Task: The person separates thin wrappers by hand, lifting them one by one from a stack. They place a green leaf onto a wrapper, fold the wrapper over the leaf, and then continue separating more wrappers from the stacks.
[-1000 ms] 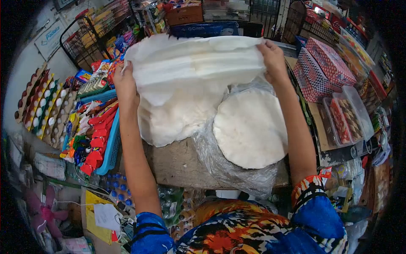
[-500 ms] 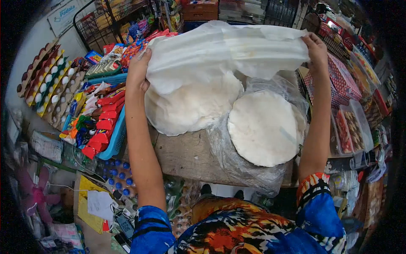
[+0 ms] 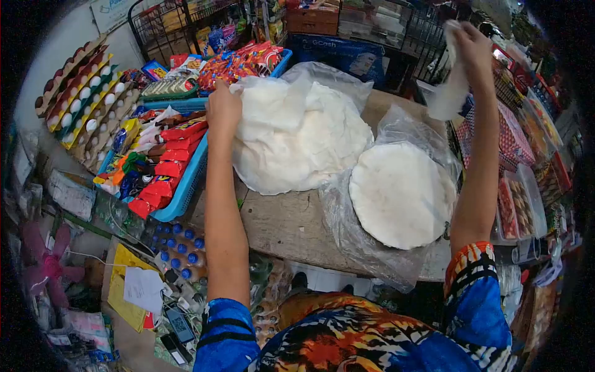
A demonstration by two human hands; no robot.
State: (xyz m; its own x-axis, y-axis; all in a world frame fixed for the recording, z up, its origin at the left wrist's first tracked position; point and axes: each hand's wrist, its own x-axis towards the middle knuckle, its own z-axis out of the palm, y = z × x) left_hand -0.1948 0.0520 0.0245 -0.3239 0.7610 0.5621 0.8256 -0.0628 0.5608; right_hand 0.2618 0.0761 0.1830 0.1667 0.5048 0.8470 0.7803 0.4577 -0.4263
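White bag let down over the left-hand stack of wafers; the clear-bagged stack not yet touched.

The tabletop (image 3: 282,226) carries two stacks: the stack of white wafers (image 3: 300,139), lying just below and to the right of the left hand's fingers, now sits loosely inside the white plastic bag (image 3: 273,93), while the second round stack (image 3: 400,195) in its clear bag (image 3: 365,248) lies open well below the right hand. The left hand (image 3: 223,110) clenches the bag's near edge at the pile's left side. The right hand (image 3: 472,46) is raised high, its fingers pinching a crumpled strip of white plastic (image 3: 451,87) that hangs apart from the pile. Half a second ago both hands stretched the bag wide above the wafers; since then it has dropped onto them, and the right hand has pulled away, so closing the bag seems what remains.
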